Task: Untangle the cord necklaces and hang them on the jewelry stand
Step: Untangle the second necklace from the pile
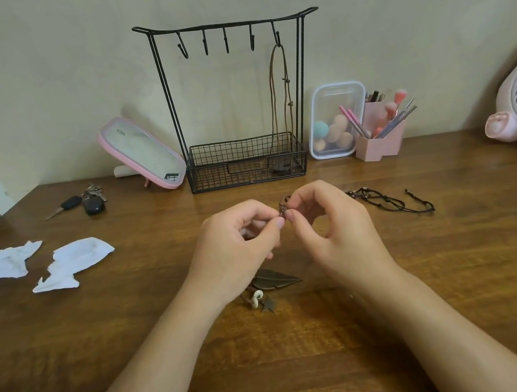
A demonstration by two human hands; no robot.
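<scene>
I am pinching the knotted brown cord necklace [284, 207] between the thumb and curled fingers [276, 223] of my left hand [240, 236] and of my right hand [331, 228], above the middle of the grainy wooden surface [170, 330]. A bronze-coloured leaf pendant [276, 278] is lying below my left hand. A black beaded cord [388, 203] is lying toward the right edge. At the far edge, the black wire jewelry stand [225, 24] is carrying a hung brown cord [280, 89] on its rightmost hook. The sticker on the pink mirror [144, 153] is too small to read.
</scene>
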